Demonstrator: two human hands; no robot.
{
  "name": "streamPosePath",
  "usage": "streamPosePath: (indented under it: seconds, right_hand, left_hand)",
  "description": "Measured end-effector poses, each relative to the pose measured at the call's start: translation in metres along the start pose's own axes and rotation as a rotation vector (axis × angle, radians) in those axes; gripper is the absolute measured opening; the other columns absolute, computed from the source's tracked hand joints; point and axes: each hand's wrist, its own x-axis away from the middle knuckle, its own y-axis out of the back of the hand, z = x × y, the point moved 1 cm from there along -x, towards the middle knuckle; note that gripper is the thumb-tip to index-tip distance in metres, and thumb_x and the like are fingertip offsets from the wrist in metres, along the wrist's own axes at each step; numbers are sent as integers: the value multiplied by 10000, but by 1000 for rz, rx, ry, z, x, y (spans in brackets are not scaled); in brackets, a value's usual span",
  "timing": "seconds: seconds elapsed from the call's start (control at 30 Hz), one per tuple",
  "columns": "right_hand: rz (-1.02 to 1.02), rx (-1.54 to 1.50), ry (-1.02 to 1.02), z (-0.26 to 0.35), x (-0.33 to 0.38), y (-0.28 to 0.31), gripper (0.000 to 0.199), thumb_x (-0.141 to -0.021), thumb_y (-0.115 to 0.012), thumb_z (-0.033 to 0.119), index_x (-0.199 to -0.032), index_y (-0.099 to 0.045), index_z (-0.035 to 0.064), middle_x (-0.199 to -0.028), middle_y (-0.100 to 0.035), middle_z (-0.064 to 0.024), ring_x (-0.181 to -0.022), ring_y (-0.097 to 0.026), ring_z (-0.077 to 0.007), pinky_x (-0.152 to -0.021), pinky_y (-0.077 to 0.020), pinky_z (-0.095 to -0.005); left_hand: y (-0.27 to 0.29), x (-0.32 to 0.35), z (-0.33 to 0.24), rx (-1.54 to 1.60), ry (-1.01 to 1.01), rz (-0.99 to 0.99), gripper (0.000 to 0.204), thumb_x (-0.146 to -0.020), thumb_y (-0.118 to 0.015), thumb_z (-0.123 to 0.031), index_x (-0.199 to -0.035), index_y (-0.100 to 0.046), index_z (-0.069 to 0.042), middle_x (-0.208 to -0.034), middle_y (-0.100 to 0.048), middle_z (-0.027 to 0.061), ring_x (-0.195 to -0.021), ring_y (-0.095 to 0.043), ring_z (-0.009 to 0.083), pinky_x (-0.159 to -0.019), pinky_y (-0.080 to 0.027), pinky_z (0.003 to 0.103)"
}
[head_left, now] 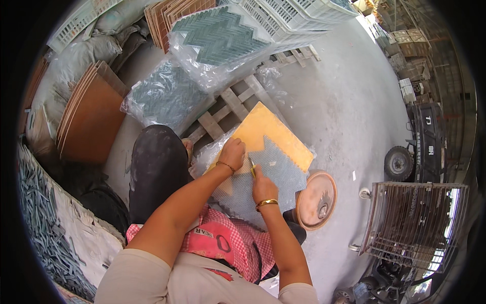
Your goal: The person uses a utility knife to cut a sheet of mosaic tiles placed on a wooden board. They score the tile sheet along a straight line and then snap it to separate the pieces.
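In front of me, a grey mesh-backed tile sheet with a zigzag edge lies over a yellow-orange board. My right hand is closed around a knife with a yellow handle. Its thin blade points away from me, low over the sheet's upper left edge. Just left of the blade, my left hand is closed beside that edge, over the board. Whatever its fingers pinch is hidden. Clear plastic wrap shows under the sheet's left side.
A round reddish-brown lidded bucket stands right of the sheet. Beyond are a wooden pallet, plastic-wrapped green herringbone tile stacks and white crates. Brown boards lean at left, near loose tile strips. A cart stands right.
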Motion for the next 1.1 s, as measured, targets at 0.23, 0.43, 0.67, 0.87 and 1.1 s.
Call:
streamPosePath:
  seconds: [0.23,0.43,0.67,0.87,1.1]
  right_hand:
    - [44,2,-38,-3,16,1,480,-823,-528,148,-1279,-381,109,-719,-614,-205,-649,-601,-367,-562,-467,-469]
    - [50,-15,-62,-6,28,0,500,-818,-545,154,-1290,-385,119,-731,-615,-205,-670,-598,-378,-581,-471,-463]
    - [-83,-162,-16,-25,43,-4,514,-811,-560,161,-1299,-400,127,-747,-609,-209,-660,-597,-376,-578,-468,-442]
    - [-210,-341,-46,-34,54,4,525,-806,-558,148,-1303,-392,117,-744,-598,-227,-654,-591,-391,-576,-461,-442]
    - [-91,-465,-93,-24,46,-20,537,-795,-571,163,-1297,-383,137,-807,-596,-257,-723,-580,-432,-638,-461,-471]
  left_hand:
    - [-2,2,3,18,-2,-13,107,-611,-582,9,-650,-505,-54,-733,-500,113,-769,-483,313,-686,-411,384]
    - [0,2,2,17,-18,-43,109,-614,-586,2,-655,-504,-56,-718,-495,114,-755,-483,314,-666,-408,391]
    - [7,5,-11,77,-38,71,79,-666,-542,-18,-732,-518,-54,-690,-530,123,-750,-492,327,-667,-396,399]
    - [31,-2,-36,-156,-19,462,122,-681,-608,-187,-748,-591,-87,-686,-566,113,-775,-528,310,-690,-400,420]
    - [9,10,-21,-161,-44,472,50,-641,-638,-167,-643,-613,-124,-690,-565,55,-772,-538,266,-670,-446,372]
